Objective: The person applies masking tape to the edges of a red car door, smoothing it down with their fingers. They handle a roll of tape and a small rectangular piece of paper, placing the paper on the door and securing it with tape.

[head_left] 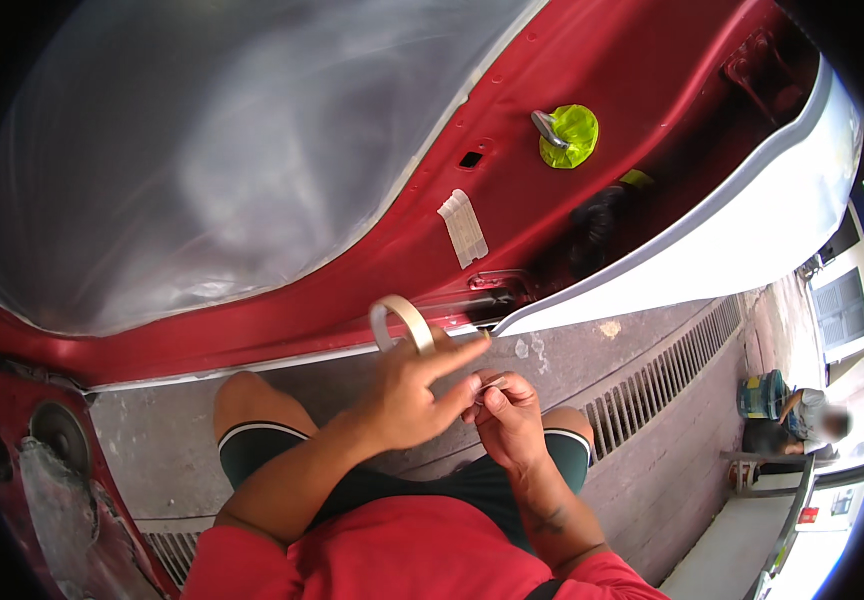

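Observation:
A cream roll of masking tape [413, 322] hangs on the fingers of my left hand [402, 390], which closes round its lower part. The left index finger points out to the right, and the thumb reaches the fingertips of my right hand [510, 415]. My right fingers are pinched together. A small thin piece shows between them, too small to name. Just beyond both hands runs the lower edge of a red car body [322, 305], with clear plastic film [202, 180] taped over its large opening. A strip of pale tape [464, 229] sticks to the red metal.
Yellow-green wrapping [574, 140] covers a part on the red body. A white curved panel [692, 245] stands at right, above a floor grate [667, 370]. To the left is a red door with a round speaker [59, 437]. A seated person [804, 420] is beside a bucket [760, 395].

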Available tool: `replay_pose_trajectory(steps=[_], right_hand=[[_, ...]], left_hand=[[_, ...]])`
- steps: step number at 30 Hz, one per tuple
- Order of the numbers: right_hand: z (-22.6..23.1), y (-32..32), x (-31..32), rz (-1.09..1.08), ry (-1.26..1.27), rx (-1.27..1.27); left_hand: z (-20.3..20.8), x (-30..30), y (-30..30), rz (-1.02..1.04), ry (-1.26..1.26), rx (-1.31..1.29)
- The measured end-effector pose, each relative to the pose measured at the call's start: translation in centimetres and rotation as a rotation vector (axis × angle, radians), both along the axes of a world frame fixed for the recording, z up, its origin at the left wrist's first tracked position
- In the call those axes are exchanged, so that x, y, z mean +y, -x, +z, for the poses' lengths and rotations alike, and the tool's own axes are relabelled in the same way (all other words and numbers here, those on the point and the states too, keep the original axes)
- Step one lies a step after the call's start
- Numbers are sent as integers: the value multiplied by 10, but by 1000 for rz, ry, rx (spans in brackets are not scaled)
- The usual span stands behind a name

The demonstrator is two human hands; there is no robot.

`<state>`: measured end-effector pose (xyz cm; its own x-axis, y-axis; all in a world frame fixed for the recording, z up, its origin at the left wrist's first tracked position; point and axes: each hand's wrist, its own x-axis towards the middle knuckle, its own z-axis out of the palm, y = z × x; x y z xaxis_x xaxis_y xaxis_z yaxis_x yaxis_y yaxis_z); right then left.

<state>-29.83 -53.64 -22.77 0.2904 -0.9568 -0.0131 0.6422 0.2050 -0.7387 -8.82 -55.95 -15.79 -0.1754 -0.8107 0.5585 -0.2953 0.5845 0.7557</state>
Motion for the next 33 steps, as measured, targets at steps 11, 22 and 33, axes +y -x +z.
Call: replay_pose_trajectory(steps=[11,22,33], right_hand=[[-91,12,16,-46,177,1045],[-91,13,14,-28,214,1132],[-87,8,12,3,250,1164]], left_hand=[[32,-154,-35,586,783,-480],[19,-159,-18,663,754,-323],[6,-159,-17,696,778,-515]])
